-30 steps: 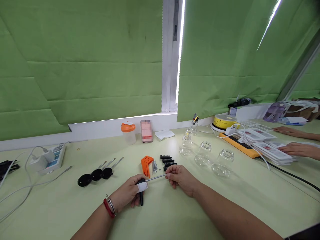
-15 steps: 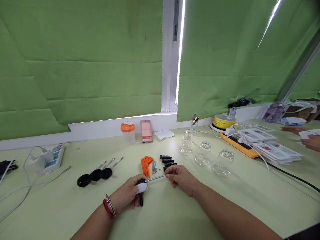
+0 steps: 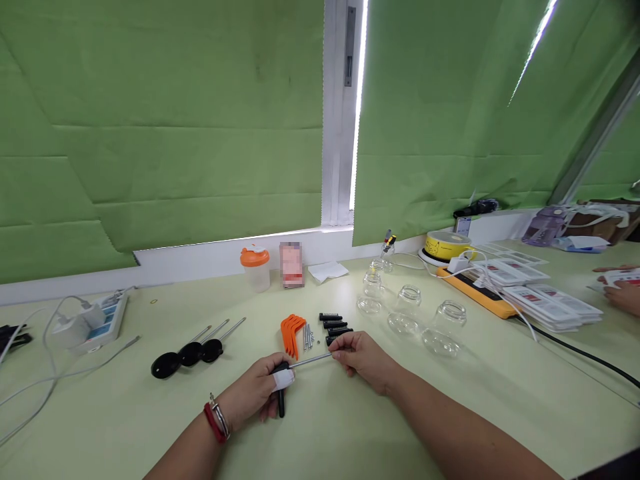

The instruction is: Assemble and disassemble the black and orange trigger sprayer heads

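The black-handled metal rod [image 3: 313,360] is at the lower centre of the frame, held between two hands, its shaft slanting slightly upward to the right. At the left of the frame, a white power strip [image 3: 111,327] lies with cables around it. Right of that, three round black pieces [image 3: 191,354] with metal rods lie in a slanting row. At the lower centre, the left hand [image 3: 261,390], white tape on its thumb, has its fingers curled around the black handle, part of which juts out below. Just above the shaft sit orange angled pieces [image 3: 290,333], thin metal pins [image 3: 308,337] and short black pieces [image 3: 335,325]. The right hand [image 3: 361,360], right of centre, pinches the far tip of the shaft between thumb and fingertips; whether anything small is in that pinch is hidden. Further right stand clear jars [image 3: 443,337], then an orange power strip [image 3: 477,292] and stacked cards [image 3: 547,305]. At the right edge, another person's hand [image 3: 624,296] holds cards.
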Demonstrator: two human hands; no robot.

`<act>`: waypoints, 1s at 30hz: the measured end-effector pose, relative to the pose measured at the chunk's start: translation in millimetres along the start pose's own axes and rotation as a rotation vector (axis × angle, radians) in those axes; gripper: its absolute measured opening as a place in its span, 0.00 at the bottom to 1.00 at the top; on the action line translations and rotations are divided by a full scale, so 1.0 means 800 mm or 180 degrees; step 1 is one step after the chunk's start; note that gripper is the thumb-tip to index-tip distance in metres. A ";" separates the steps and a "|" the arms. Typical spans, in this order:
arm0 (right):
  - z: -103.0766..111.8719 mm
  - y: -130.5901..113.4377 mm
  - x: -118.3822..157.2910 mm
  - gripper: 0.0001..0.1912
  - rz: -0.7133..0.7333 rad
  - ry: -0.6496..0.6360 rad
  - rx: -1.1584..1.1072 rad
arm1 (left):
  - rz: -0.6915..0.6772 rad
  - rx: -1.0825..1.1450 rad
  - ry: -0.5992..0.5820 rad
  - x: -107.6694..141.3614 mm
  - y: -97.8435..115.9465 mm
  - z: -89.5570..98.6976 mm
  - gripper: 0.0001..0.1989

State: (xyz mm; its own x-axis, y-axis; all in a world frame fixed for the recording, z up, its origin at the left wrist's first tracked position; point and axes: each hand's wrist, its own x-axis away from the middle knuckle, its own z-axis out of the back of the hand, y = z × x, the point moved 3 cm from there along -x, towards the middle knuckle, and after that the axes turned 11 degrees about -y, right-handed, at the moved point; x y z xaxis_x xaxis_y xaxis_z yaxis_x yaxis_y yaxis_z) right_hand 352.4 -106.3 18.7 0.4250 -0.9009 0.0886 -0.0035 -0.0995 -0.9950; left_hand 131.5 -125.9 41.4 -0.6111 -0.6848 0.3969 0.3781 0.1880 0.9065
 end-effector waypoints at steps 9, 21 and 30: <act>-0.003 0.003 0.000 0.09 -0.0042 -0.0024 0.0116 | 0.0032 0.0002 0.0042 0.001 0.000 -0.001 0.17; -0.004 0.007 -0.001 0.10 -0.0198 0.0014 0.0438 | -0.0001 -0.0020 -0.0015 0.000 0.001 -0.001 0.16; -0.007 0.003 0.001 0.11 -0.0199 -0.0071 0.0649 | -0.0026 -0.0027 -0.0023 0.002 0.003 -0.002 0.16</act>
State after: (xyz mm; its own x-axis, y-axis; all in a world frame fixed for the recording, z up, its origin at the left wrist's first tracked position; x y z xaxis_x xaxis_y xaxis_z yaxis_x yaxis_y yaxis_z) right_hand 348.0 -109.6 16.8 0.4385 -0.8858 0.1518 0.2059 -0.0654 -0.9764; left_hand 132.8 -127.8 44.3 -0.6192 -0.6811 0.3907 0.3791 0.1764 0.9084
